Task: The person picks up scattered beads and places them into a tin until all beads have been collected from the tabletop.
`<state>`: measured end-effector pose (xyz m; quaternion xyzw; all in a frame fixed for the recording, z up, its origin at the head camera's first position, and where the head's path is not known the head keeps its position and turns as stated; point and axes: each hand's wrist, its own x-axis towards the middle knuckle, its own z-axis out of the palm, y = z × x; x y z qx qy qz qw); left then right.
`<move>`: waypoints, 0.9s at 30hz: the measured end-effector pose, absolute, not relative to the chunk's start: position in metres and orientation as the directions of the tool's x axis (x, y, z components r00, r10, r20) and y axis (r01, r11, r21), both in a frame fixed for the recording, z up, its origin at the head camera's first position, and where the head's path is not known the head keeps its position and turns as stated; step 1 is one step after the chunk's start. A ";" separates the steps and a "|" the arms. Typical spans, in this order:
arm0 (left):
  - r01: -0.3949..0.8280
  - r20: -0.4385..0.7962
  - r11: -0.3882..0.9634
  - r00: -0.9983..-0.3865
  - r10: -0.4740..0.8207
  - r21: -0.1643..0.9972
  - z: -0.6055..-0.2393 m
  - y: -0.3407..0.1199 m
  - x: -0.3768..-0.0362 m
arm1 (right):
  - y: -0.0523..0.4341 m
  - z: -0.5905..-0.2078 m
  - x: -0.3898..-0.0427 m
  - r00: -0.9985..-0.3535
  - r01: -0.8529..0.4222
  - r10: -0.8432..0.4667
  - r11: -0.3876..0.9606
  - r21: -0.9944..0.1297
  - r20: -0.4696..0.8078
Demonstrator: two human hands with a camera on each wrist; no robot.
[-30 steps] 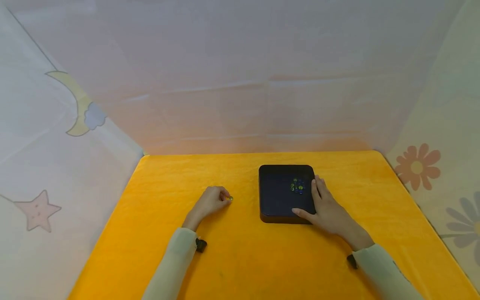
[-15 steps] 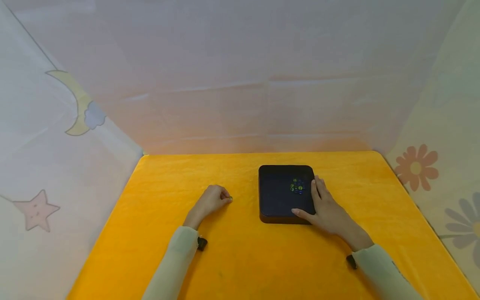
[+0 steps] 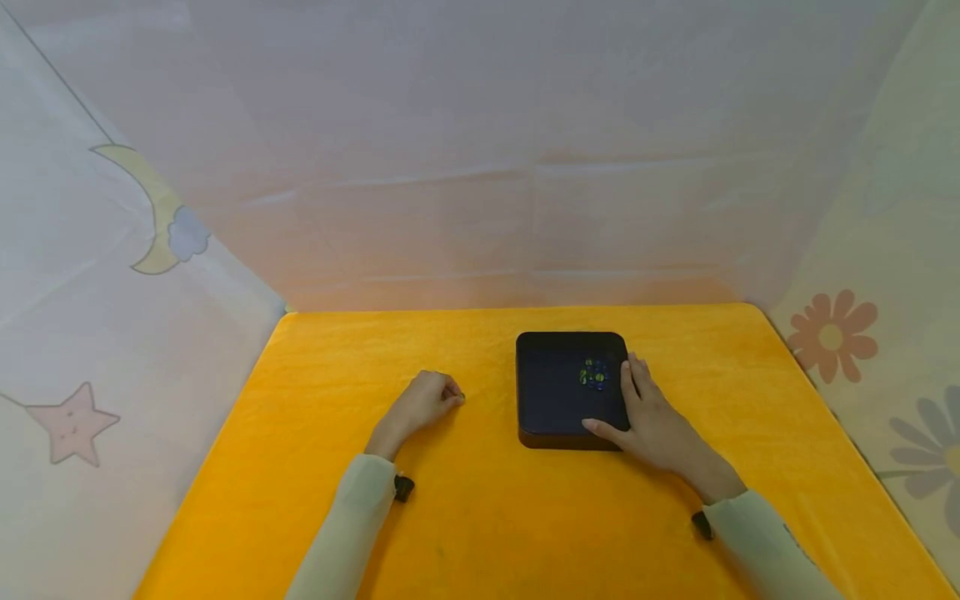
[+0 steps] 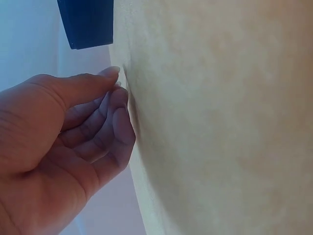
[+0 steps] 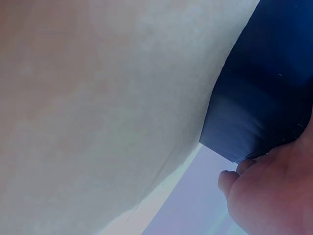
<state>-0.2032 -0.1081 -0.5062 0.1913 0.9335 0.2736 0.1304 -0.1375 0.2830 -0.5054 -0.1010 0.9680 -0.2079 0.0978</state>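
Note:
My left hand (image 3: 452,397) rests on the orange table (image 3: 480,517), left of a black box (image 3: 555,396). Its curled fingers pinch a small marble, which the fingertips almost hide. In the left wrist view the thumb and fingers of the left hand (image 4: 115,82) meet on the table (image 4: 220,122), with the black box (image 4: 88,24) beyond them. My right hand (image 3: 633,404) holds the box's near right corner, thumb on the front rim and fingers along the right rim. Several green and blue marbles (image 3: 593,375) lie inside the box. The right wrist view shows the right hand (image 5: 264,196) against the box wall (image 5: 264,98).
Pale sheets with a moon (image 3: 153,208), a star (image 3: 72,421) and flowers (image 3: 831,333) close in the table at the left, back and right. Bare orange cloth lies in front of both hands and left of the left hand.
The left fingers have closed over the marble, which showed at the fingertips a second ago. The right hand and the box have stayed put.

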 end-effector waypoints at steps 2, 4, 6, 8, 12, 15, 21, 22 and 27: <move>0.295 -0.127 0.766 -0.890 0.438 0.571 -0.506 -0.109 -0.203 | 0.282 -0.505 -0.137 -0.961 -0.157 -0.237 0.894 -0.420 -0.145; 0.294 -0.121 0.755 -0.890 0.440 0.587 -0.506 -0.108 -0.204 | 0.282 -0.505 -0.137 -0.961 -0.157 -0.236 0.895 -0.418 -0.144; 0.273 -0.123 0.737 -0.892 0.435 0.619 -0.505 -0.108 -0.204 | 0.281 -0.505 -0.137 -0.960 -0.162 -0.239 0.896 -0.414 -0.142; 0.247 -0.132 0.721 -0.896 0.425 0.647 -0.503 -0.107 -0.204 | 0.282 -0.504 -0.137 -0.960 -0.164 -0.240 0.897 -0.410 -0.140; 0.215 -0.137 0.691 -0.899 0.416 0.690 -0.500 -0.106 -0.204 | 0.281 -0.503 -0.136 -0.961 -0.162 -0.238 0.897 -0.410 -0.142; 0.215 -0.131 0.676 -0.898 0.421 0.705 -0.497 -0.104 -0.204 | 0.281 -0.502 -0.136 -0.961 -0.159 -0.236 0.896 -0.414 -0.143; 0.235 -0.115 0.654 -0.888 0.445 0.719 -0.491 -0.098 -0.205 | 0.282 -0.503 -0.135 -0.961 -0.159 -0.237 0.895 -0.417 -0.143; 0.241 -0.109 0.649 -0.887 0.450 0.722 -0.490 -0.097 -0.205 | 0.282 -0.503 -0.135 -0.961 -0.158 -0.237 0.895 -0.417 -0.143; 0.270 -0.078 0.625 -0.879 0.471 0.733 -0.488 -0.092 -0.207 | 0.281 -0.503 -0.135 -0.961 -0.155 -0.235 0.893 -0.422 -0.143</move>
